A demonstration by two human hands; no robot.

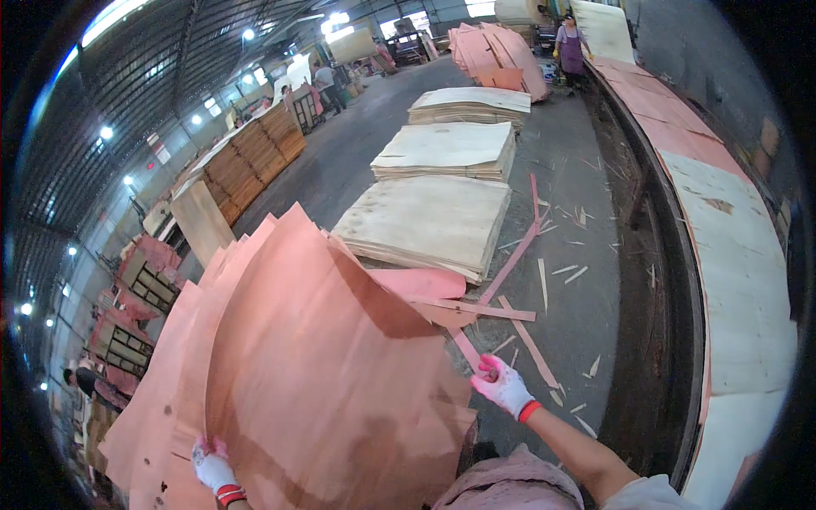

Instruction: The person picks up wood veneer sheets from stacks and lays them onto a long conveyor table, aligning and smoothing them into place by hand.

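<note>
My left hand (212,466), in a white glove with pink-stained fingertips, grips the near left edge of a large pink veneer sheet (323,365). The sheet bows upward, and more pink sheets (161,399) fan out beneath it and to its left. My right hand (503,387), gloved the same way, is to the right of the sheet, its fingers curled closed. A narrow pink veneer strip (463,347) runs from the sheet's right edge to those fingers and appears pinched in them; the strip's near end is hidden by the glove.
Pale veneer stacks (429,212) stand ahead on the floor. Pink strips (514,246) and pale scraps (544,285) litter the floor at right. A long raised conveyor-like bed (722,238) carries pink and pale sheets along the right. A person in a purple apron (571,51) stands at its far end.
</note>
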